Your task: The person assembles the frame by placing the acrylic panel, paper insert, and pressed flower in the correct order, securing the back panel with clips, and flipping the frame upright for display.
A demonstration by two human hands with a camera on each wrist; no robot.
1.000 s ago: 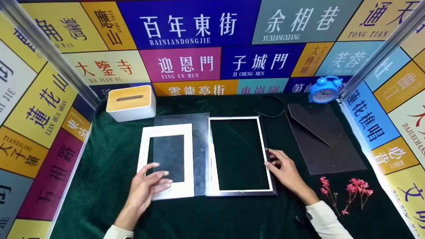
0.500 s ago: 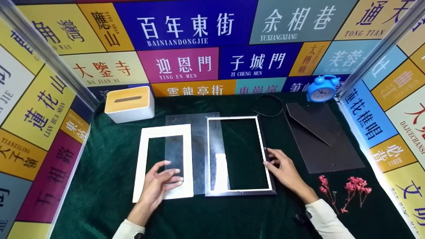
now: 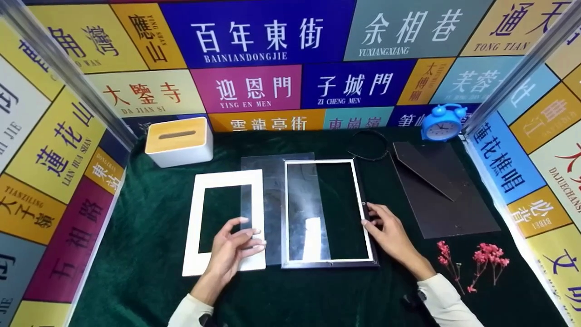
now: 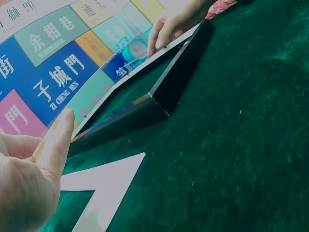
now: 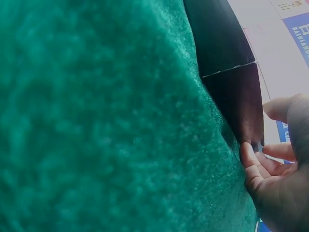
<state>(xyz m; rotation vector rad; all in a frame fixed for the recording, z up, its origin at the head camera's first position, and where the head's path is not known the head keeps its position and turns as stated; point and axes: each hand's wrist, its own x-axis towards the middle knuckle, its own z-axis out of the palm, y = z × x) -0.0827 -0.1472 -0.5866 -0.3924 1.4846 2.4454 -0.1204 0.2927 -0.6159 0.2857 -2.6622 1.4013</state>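
My left hand [image 3: 231, 252] pinches the left edge of a clear sheet [image 3: 275, 204], holding it across a picture frame [image 3: 331, 264]. The sheet's right part overlaps the left half of the frame's opening, with a bright reflection low on it. Dark outside with a white inner border, the frame lies on the green cloth. My right hand [image 3: 392, 234] grips its right side, thumb at the inner border and fingers along the outer wall [image 5: 231, 96]. Under my left hand lies a white mat [image 3: 193, 227] with a rectangular window, partly hidden by the hand; its corner [image 4: 123, 174] shows in the left wrist view.
A black backing board [image 3: 445, 190] with a stand leg lies right of the frame, above pink dried flowers [image 3: 488, 256]. At the back are a tissue box [image 3: 179, 141], a thin dark loop [image 3: 348, 152] and a blue alarm clock [image 3: 442, 125].
My left hand has carried the clear sheet rightward, from beside the frame to overlapping the frame's left half, uncovering more of the mat's window. My right hand stays on the frame.
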